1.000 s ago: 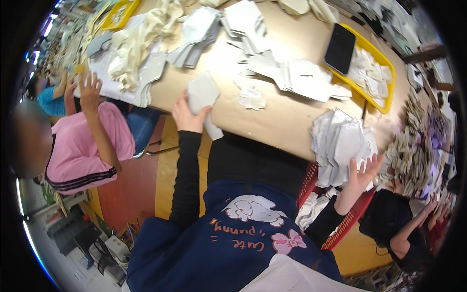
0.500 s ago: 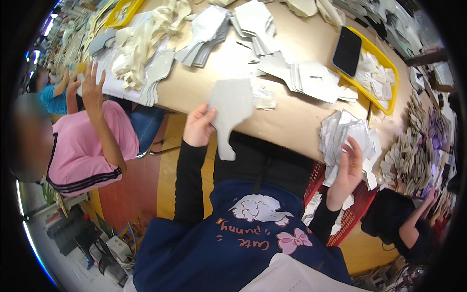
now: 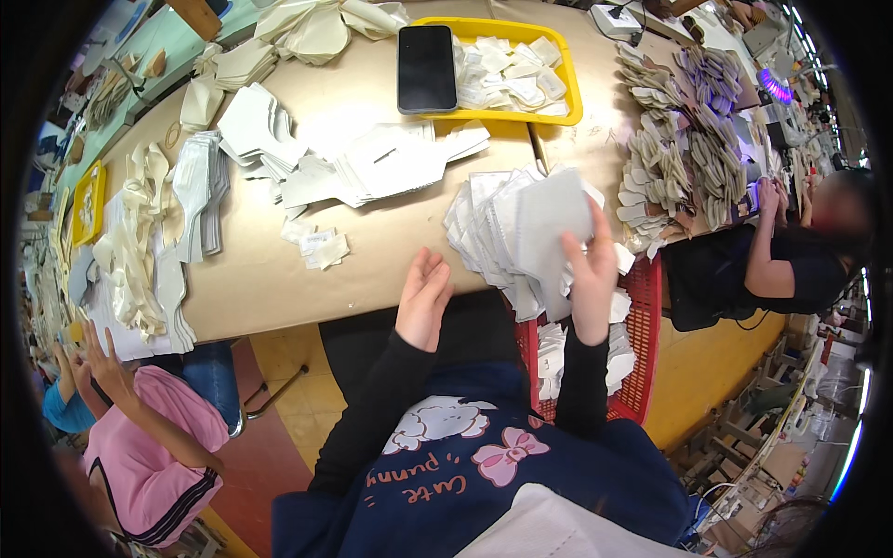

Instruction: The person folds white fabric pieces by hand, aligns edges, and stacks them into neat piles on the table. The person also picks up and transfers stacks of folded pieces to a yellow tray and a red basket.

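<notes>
"So, where was the grey paddle-shaped cutout [image 3: 551, 228]?"

"On top of the fanned stack of white cutouts [image 3: 484, 223], at the front edge of the desk [image 3: 372, 270]. The right hand [image 3: 593, 270] appeared to pinch the cutout's right side, thumb across the face, though blur hid how firm the grip was."

"And the left hand [image 3: 425, 299]?"

"Empty, by the desk's edge, its fingers [image 3: 431, 272] lightly together — near the stack but apart from it, so not steadying anything."

"What looked risky?"

"The unevenness. Those layers lay askew, and their lower ends appeared to jut past the edge, above the red basket [image 3: 648, 339]. A sideways drag could have pulled neighbours along — the overhang, I judged, might then have tipped a few in."

"Anything else?"

"Possibly mixing: another pile of white cutouts [image 3: 400, 169] lay close by on the desk, so a slide that way could have muddled the two."
</notes>
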`<control>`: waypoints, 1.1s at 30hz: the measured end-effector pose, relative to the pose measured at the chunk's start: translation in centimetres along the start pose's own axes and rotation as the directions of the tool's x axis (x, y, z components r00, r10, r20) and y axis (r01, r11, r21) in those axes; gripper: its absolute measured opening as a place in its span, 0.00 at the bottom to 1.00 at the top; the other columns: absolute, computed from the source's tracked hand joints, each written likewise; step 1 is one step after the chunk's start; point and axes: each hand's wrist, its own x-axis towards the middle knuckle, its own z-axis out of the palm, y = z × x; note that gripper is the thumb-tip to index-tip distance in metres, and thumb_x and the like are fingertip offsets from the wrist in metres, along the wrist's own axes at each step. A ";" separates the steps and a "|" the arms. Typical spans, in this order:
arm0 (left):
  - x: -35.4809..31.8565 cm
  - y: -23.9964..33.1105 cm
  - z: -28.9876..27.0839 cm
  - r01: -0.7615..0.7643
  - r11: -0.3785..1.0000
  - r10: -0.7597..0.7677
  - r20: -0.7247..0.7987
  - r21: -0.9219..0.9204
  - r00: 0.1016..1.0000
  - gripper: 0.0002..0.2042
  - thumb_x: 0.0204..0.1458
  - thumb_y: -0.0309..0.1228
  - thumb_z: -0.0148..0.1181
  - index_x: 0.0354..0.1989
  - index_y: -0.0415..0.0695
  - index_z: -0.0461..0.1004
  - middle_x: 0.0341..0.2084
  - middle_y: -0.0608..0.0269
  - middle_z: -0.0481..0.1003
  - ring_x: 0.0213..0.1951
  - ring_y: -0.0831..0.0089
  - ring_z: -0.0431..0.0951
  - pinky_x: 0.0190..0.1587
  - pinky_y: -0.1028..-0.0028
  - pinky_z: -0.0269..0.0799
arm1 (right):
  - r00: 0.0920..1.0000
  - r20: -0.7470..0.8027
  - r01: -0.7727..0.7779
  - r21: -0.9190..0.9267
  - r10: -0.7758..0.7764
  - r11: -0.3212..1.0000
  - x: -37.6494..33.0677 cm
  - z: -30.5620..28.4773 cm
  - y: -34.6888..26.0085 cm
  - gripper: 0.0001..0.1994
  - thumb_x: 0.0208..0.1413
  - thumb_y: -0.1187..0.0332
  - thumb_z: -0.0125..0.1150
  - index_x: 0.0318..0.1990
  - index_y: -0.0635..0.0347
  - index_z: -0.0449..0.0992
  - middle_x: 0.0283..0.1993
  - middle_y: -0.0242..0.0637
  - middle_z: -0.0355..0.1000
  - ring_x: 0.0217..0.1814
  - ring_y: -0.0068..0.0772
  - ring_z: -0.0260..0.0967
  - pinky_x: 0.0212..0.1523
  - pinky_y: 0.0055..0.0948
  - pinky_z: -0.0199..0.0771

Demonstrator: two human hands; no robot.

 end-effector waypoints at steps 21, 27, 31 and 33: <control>6.2 -4.6 5.0 -0.306 0.918 0.278 0.140 0.253 0.950 0.43 0.37 0.28 0.77 0.62 0.36 0.57 0.53 0.54 0.69 0.54 0.67 0.70 0.57 0.68 0.67 | 0.995 0.088 0.092 -0.532 -0.053 0.842 -0.9 0.1 3.6 0.37 0.56 0.62 0.62 0.69 0.67 0.53 0.70 0.62 0.47 0.74 0.62 0.41 0.72 0.46 0.43; 2.2 -0.6 4.3 -0.430 0.869 0.348 0.315 0.244 0.883 0.42 0.40 0.26 0.76 0.63 0.38 0.54 0.50 0.53 0.71 0.54 0.66 0.72 0.54 0.69 0.71 | 0.985 0.077 0.152 0.041 -0.154 0.988 1.0 -0.9 0.5 0.69 0.27 0.58 0.84 0.73 0.59 0.35 0.70 0.48 0.49 0.69 0.44 0.52 0.71 0.41 0.49; 1.4 2.4 3.5 -0.545 0.832 0.493 0.316 0.100 0.811 0.38 0.41 0.21 0.73 0.61 0.41 0.57 0.50 0.55 0.72 0.54 0.65 0.72 0.56 0.65 0.70 | 0.967 0.196 0.135 0.157 -0.165 0.978 2.0 0.2 -2.2 0.54 0.36 0.59 0.79 0.68 0.64 0.48 0.63 0.44 0.58 0.65 0.40 0.57 0.66 0.36 0.55; 2.2 3.2 2.3 -0.460 0.875 0.483 0.247 -0.149 0.840 0.36 0.42 0.21 0.71 0.61 0.42 0.59 0.51 0.57 0.72 0.56 0.65 0.72 0.59 0.63 0.67 | 0.971 0.166 0.159 0.078 -0.170 0.984 1.7 1.0 -3.9 0.41 0.44 0.62 0.74 0.64 0.67 0.59 0.58 0.42 0.64 0.61 0.37 0.61 0.64 0.33 0.58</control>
